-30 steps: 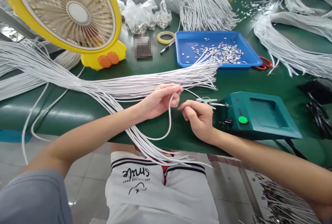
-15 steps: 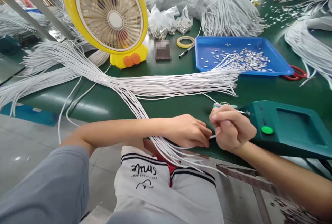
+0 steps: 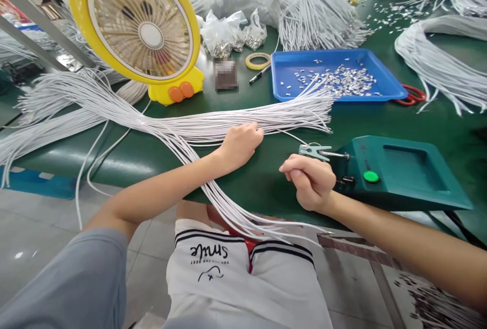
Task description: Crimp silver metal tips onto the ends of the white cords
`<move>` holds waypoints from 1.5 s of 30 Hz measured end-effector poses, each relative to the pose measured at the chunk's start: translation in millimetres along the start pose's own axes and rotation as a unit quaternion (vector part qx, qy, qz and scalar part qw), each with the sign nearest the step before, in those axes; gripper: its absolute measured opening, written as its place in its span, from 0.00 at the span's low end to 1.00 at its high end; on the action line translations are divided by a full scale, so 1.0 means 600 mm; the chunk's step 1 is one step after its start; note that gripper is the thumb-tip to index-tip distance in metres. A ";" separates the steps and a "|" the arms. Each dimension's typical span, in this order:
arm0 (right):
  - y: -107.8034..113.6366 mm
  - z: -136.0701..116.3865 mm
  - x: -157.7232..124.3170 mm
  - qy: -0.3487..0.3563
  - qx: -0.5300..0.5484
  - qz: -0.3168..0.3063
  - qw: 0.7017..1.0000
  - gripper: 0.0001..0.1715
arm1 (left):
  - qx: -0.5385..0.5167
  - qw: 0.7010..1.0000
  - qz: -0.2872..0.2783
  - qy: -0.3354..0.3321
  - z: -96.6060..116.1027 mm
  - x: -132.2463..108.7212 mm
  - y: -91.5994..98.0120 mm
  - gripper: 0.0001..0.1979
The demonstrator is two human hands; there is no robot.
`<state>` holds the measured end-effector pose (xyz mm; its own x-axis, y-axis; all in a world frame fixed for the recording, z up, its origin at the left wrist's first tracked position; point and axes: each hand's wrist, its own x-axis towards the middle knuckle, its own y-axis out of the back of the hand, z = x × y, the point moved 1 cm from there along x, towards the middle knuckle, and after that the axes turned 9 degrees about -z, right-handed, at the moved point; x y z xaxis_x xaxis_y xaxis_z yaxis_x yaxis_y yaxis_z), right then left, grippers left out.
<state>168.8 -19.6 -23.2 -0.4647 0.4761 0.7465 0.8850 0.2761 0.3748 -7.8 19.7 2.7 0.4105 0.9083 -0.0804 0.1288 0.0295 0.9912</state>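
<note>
My left hand [image 3: 242, 145] is closed, its curled fingers at the front edge of a bundle of white cables [image 3: 205, 125] on the table. My right hand [image 3: 312, 181] is pinched shut in front of the green machine [image 3: 411, 166]; anything between its fingertips is hidden. Just above that hand, a pale teal clothespin [image 3: 315, 151] sits on a metal rod of the machine. One loose cable runs from the bundle to the clothespin. A second bunch of cables [image 3: 236, 217] hangs over the table's front edge above my lap.
A blue tray [image 3: 279, 77] holds small metal terminals, with red-handled scissors [image 3: 413, 96] beside it. Behind the bundle stand a yellow fan [image 3: 192, 39], a tape roll [image 3: 257, 61], a pen [image 3: 259, 75] and bags of metal parts [image 3: 222, 34]. More cable bundles lie at the back.
My left hand has moved up and left, from beside my right hand to the cable bundle. My right hand stays closed near the machine, now showing the clothespin more fully.
</note>
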 end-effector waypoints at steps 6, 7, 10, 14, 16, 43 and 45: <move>-0.001 -0.007 0.001 -0.008 -0.010 -0.039 0.999 0.11 | 0.051 0.999 0.013 -0.007 0.008 -0.003 -0.008 0.14; -0.002 -0.008 0.002 -0.008 -0.012 -0.045 0.999 0.11 | 0.055 0.998 0.029 0.000 0.007 -0.001 -0.010 0.12; -0.005 -0.008 0.004 -0.015 -0.016 -0.075 0.997 0.11 | 0.044 0.996 0.069 0.036 -0.001 0.004 -0.015 0.12; -0.012 -0.005 0.006 -0.040 -0.024 -0.150 0.988 0.11 | -0.076 0.983 0.161 0.051 -0.005 0.001 -0.006 0.12; -0.015 -0.002 0.007 -0.058 -0.038 -0.190 0.979 0.11 | -0.180 0.966 0.184 0.033 -0.008 -0.003 0.006 0.15; 0.000 0.007 0.009 -0.154 0.100 0.170 0.968 0.11 | -0.783 0.602 -0.033 -0.152 0.014 0.003 -0.012 0.20; 0.000 0.013 0.013 -0.201 0.129 0.169 0.956 0.12 | -0.793 0.587 -0.038 -0.157 0.023 0.000 -0.018 0.19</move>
<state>164.6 -9.3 -21.6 -0.1719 0.8427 0.5102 0.9746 0.2210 -0.0367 3.4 13.7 -9.5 0.6355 0.7655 0.1007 -0.7436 0.6420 -0.1868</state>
